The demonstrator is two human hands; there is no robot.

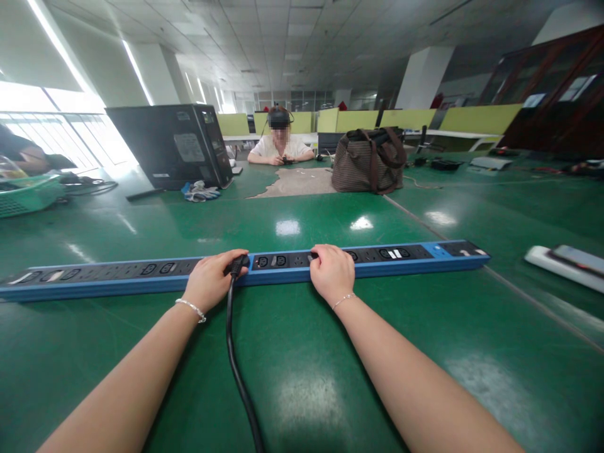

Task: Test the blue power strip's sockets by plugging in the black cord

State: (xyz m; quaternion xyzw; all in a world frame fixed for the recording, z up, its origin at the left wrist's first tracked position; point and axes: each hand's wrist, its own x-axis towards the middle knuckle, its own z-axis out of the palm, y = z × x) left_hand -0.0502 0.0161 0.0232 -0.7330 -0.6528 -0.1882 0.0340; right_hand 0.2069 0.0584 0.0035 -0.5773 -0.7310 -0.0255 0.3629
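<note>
A long blue power strip with black sockets lies across the green table in front of me. My left hand is closed around a black plug at a socket left of the strip's middle; whether it is fully seated I cannot tell. From the plug a thick black power cord runs down toward me. My right hand rests on the strip right of its middle, fingers curled over the top and front edge. Those fingertips are partly hidden, with a small dark bit showing beside them.
A black computer case and gloves stand back left, near a green basket. A brown striped bag is at the back. Across the table sits a person wearing a headset. White devices lie at right.
</note>
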